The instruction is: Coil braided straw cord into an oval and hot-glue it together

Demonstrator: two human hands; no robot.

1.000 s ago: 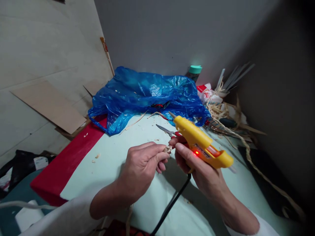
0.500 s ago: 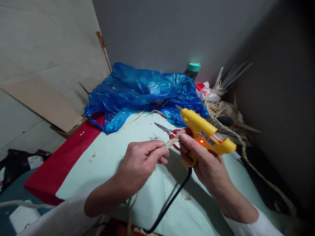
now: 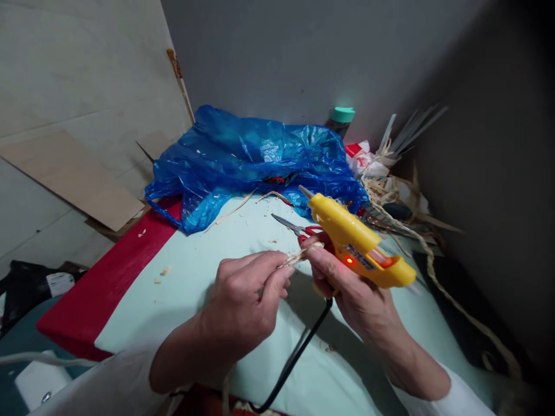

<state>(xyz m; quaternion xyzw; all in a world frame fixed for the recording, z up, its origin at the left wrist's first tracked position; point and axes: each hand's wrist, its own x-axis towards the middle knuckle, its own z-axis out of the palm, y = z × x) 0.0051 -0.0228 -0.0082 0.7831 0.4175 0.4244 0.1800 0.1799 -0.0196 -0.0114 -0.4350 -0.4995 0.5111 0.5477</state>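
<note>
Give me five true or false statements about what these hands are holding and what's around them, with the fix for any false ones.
1. The right hand holds a yellow glue gun. True.
2. The glue gun's light is off. False: the light glows red.
3. A braided strand runs between the left hand and the right. True.
4. The scissors are in the left hand. False: the scissors lie on the pale green covering.
5. A blue plastic bag lies beyond the scissors. True.
</note>
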